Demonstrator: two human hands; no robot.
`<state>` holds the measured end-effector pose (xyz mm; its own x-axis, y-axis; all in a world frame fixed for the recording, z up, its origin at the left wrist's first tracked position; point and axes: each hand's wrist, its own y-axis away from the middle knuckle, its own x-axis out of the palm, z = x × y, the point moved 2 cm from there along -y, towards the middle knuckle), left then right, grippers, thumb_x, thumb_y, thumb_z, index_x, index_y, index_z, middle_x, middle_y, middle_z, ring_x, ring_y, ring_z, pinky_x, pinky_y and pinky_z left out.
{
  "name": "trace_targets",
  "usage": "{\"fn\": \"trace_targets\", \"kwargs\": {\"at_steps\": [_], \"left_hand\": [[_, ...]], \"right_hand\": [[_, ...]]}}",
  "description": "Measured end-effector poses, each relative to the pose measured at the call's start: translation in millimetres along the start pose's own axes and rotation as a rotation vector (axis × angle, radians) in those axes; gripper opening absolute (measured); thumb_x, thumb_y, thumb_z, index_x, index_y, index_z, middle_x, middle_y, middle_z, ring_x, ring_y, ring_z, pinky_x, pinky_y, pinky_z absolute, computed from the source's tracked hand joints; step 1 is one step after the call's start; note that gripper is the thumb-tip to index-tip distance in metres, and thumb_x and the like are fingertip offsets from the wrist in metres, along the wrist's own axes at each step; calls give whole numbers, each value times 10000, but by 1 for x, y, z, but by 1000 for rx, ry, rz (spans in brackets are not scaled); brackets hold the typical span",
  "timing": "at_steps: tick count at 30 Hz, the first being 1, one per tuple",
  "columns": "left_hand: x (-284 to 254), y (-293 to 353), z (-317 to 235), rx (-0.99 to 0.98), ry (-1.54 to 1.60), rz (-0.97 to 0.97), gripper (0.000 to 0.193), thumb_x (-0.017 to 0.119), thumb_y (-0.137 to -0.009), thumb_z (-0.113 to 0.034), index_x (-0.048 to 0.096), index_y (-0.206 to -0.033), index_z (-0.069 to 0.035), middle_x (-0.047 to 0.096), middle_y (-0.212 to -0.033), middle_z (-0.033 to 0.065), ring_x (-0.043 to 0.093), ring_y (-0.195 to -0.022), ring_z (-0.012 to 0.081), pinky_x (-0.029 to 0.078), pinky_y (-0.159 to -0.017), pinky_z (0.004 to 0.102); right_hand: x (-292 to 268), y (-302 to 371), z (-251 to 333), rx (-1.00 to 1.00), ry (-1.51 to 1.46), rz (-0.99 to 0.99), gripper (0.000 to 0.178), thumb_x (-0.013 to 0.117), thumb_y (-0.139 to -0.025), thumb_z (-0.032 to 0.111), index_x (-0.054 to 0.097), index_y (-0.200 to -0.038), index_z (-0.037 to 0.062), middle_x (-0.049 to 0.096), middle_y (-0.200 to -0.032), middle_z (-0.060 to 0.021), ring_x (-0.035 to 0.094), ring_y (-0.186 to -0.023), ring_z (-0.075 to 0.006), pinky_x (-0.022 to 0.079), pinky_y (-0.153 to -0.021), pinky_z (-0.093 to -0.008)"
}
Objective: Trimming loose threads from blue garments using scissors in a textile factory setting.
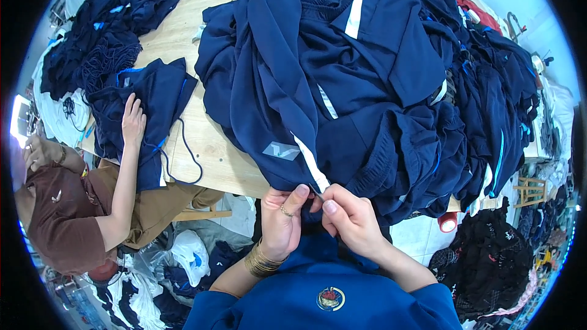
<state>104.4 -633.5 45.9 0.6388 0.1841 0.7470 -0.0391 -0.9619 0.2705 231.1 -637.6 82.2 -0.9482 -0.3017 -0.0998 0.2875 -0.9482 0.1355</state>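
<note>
Both my hands are closed at the near edge of a navy garment with a white side stripe and a small grey patch. My left hand, wearing a ring and bangles, pinches the hem beside the lower end of the stripe. Close against it, my right hand also pinches the edge between thumb and fingers. A small dark sliver shows between the two hands, too little to tell its kind. The garment lies on top of a large heap of navy clothes, some with elastic waistbands and white stripes.
The heap covers much of the wooden table. At the left a co-worker rests a hand on another navy garment. More navy clothes lie at the far left. Dark cloth and a red cone are below at the right.
</note>
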Motion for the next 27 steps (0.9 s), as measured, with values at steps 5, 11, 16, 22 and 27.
{"fn": "trace_targets", "kwargs": {"at_steps": [5,11,16,22,27], "left_hand": [[-3,-1,1,55,-26,22,169,609,-826,-33,603,-994,-10,634,-951,58,575,-852,112,433,-825,263],[-4,0,3,136,-98,30,171,606,-821,-3,607,-992,-4,635,-955,57,576,-868,108,429,-843,259],[-4,0,2,83,-55,41,173,606,-827,-22,604,-1000,-11,634,-958,56,573,-867,107,429,-834,262],[-6,-1,0,-38,-8,27,168,594,-851,-92,594,-1009,-34,631,-944,56,568,-851,116,426,-813,279],[-3,-1,-4,-30,-9,5,173,591,-853,-96,584,-1012,-30,629,-932,59,573,-855,127,431,-813,285]], "right_hand": [[0,-4,-1,212,-391,105,223,482,-931,243,522,-813,57,419,-536,49,376,-468,-18,260,-419,-184],[1,-3,-2,253,-393,60,253,492,-928,261,510,-764,68,407,-533,65,348,-449,-6,229,-402,-181],[0,-1,-1,236,-355,58,260,474,-936,253,516,-762,64,422,-515,50,360,-426,-15,252,-399,-178],[-5,7,6,289,-361,74,242,456,-940,225,565,-843,31,534,-532,-15,456,-398,-47,352,-403,-177],[-7,5,14,112,-1,32,207,491,-924,212,571,-876,27,570,-546,-16,550,-447,-58,403,-405,-176]]}}
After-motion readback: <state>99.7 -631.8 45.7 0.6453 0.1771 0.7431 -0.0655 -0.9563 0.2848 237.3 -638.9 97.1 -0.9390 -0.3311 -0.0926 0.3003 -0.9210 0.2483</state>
